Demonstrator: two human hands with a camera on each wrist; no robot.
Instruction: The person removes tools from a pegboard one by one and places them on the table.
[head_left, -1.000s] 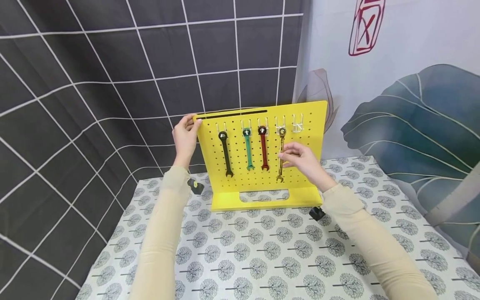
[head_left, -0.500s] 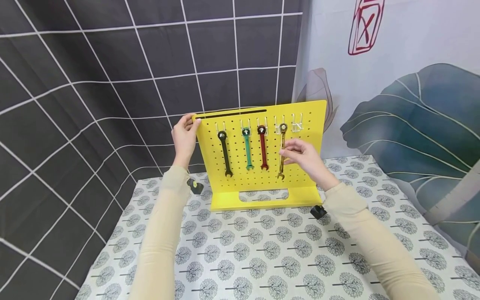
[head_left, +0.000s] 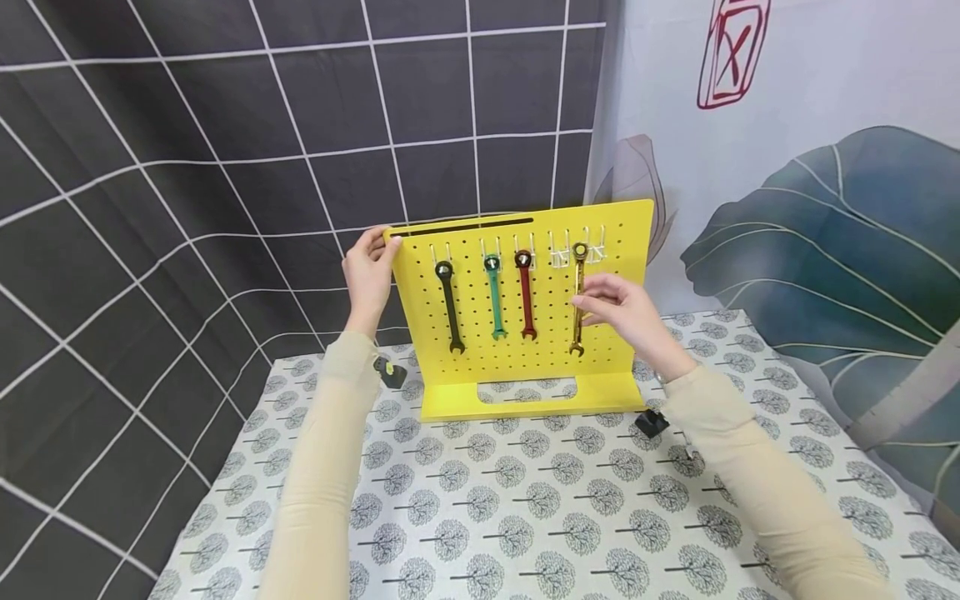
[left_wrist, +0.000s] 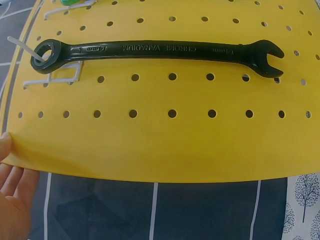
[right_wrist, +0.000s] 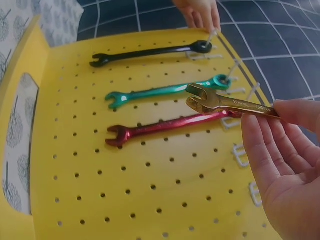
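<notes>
My right hand (head_left: 622, 312) pinches a gold combination wrench (head_left: 578, 329) by its shaft, between thumb and fingers. The wrench is upright in front of the yellow pegboard (head_left: 450, 400), its open end down. In the right wrist view the gold wrench (right_wrist: 245, 106) stands apart from the board. My left hand (head_left: 367, 279) grips the board's upper left corner, thumb in front and fingers behind. A black wrench (head_left: 451, 308), a green wrench (head_left: 497, 304) and a red wrench (head_left: 527, 300) hang by their ring ends from white hooks.
Two white hooks, the inner hook (head_left: 560, 258) and the outer hook (head_left: 595, 253), carry no wrench. The pegboard stands on a table with a tree-print cloth (head_left: 480, 475). A dark checked curtain (head_left: 337, 100) hangs behind, and a leaf-print curtain (head_left: 825, 217) is at the right.
The gold wrench has come off the fourth hook and moved right with my right hand, towards the fifth hook. My left hand keeps its grip on the corner.
</notes>
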